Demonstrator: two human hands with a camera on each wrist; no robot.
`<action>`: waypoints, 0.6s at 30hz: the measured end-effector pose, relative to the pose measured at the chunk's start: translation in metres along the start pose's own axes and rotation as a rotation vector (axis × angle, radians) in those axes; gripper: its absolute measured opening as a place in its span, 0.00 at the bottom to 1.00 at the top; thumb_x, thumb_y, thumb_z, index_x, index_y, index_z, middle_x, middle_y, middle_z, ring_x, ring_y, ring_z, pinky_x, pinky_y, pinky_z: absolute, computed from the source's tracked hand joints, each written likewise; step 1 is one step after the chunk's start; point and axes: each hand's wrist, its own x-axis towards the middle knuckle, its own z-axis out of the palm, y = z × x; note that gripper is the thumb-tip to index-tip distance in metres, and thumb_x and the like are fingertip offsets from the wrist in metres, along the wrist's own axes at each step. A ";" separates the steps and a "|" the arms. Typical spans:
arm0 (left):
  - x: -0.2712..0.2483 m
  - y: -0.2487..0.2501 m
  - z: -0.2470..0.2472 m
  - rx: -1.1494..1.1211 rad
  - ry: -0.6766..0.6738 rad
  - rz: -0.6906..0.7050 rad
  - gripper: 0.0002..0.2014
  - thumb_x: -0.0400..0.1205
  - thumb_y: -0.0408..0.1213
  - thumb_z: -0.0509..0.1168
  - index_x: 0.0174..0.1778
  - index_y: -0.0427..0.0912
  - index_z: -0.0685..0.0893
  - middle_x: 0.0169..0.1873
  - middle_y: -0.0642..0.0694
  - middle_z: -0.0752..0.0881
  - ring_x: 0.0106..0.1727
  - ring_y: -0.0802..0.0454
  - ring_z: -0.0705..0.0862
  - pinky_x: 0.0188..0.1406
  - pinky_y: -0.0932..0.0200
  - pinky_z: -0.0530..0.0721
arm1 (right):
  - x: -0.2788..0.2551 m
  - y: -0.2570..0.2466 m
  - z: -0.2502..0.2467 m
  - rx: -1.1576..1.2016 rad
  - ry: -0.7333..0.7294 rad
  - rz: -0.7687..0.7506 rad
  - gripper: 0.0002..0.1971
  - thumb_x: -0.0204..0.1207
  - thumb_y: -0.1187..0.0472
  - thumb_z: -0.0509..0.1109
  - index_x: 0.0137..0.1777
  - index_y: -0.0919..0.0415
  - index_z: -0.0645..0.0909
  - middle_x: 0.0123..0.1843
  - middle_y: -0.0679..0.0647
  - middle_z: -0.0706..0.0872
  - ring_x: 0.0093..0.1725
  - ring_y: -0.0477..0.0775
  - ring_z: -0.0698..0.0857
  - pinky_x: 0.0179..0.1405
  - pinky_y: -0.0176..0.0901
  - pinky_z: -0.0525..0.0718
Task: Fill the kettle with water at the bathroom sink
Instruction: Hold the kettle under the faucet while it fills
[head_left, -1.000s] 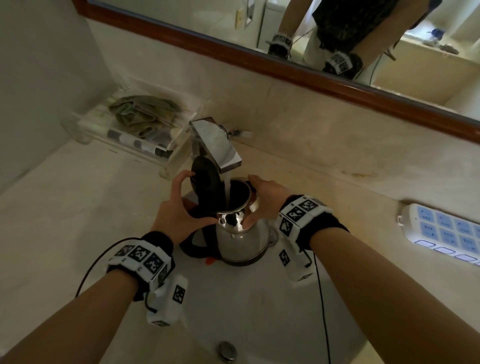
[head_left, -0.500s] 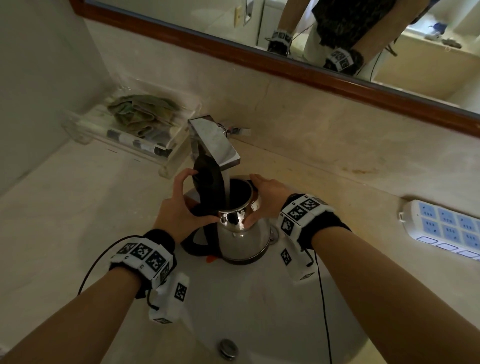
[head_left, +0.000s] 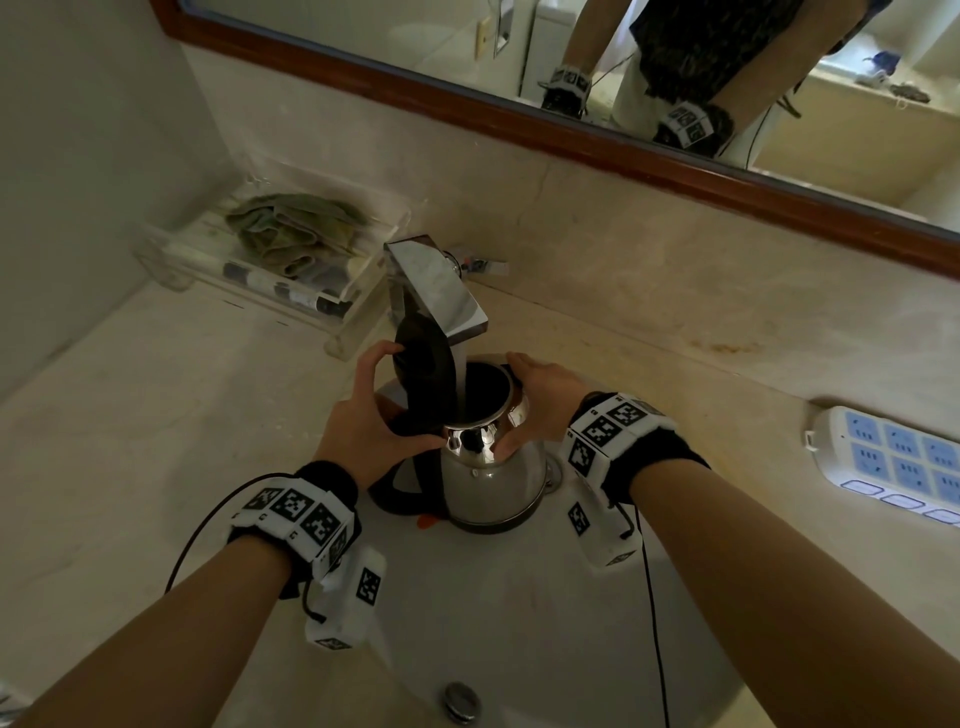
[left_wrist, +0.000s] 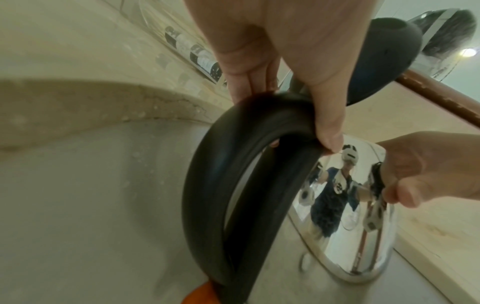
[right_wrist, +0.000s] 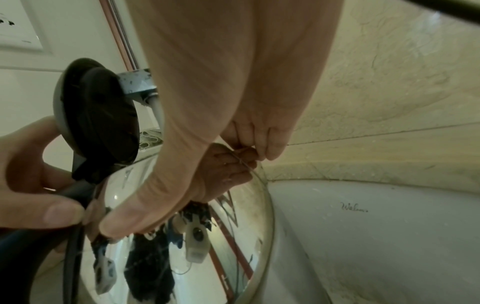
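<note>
Left hand (head_left: 363, 426) grips the top of the kettle's black handle (left_wrist: 233, 195), thumb pressed over the handle's crown and fingers curled behind it, with one fingertip reaching up against the raised black lid (head_left: 423, 358). Along the counter's (head_left: 156, 441) back-left edge sits a clear tray (head_left: 249, 270) holding a crumpled green cloth (head_left: 291, 228) and some small dark-labelled tubes. Moving rightward, the steel kettle (head_left: 493, 478) stands upright in the white sink basin (head_left: 493, 597), set at the basin's rear just under the flat chrome faucet (head_left: 436, 286); a stream of water (head_left: 460, 374) runs from the spout into the open mouth. An orange tab shows at the kettle's base beside the handle. Right hand (head_left: 545, 400) clasps the kettle's upper rim on the far side, thumb on the polished shoulder and fingers curled over the rim's edge. The basin's drain plug (head_left: 460, 701) lies near the front. Near the counter's right edge lies a white power strip (head_left: 893, 462) with blue sockets. A wood-framed mirror (head_left: 571, 130) runs above the backsplash.
</note>
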 end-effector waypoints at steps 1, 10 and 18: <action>0.000 0.000 0.000 -0.001 0.000 -0.002 0.47 0.61 0.35 0.82 0.68 0.59 0.59 0.34 0.40 0.87 0.38 0.50 0.86 0.34 0.66 0.79 | 0.001 0.000 0.000 0.000 0.005 -0.003 0.57 0.55 0.45 0.84 0.80 0.63 0.57 0.77 0.57 0.70 0.74 0.59 0.73 0.72 0.47 0.72; 0.000 0.001 0.000 -0.007 0.001 -0.005 0.47 0.61 0.34 0.82 0.69 0.58 0.60 0.31 0.45 0.85 0.36 0.52 0.86 0.33 0.67 0.78 | 0.002 0.003 0.002 -0.019 -0.001 -0.005 0.60 0.56 0.43 0.83 0.82 0.63 0.53 0.80 0.57 0.66 0.77 0.59 0.70 0.75 0.47 0.69; 0.000 0.000 0.001 0.000 -0.011 0.000 0.47 0.61 0.35 0.82 0.69 0.60 0.59 0.34 0.44 0.87 0.38 0.53 0.86 0.35 0.67 0.78 | 0.001 0.003 0.002 -0.004 0.008 -0.007 0.57 0.56 0.45 0.83 0.81 0.62 0.56 0.78 0.57 0.69 0.75 0.59 0.72 0.73 0.46 0.71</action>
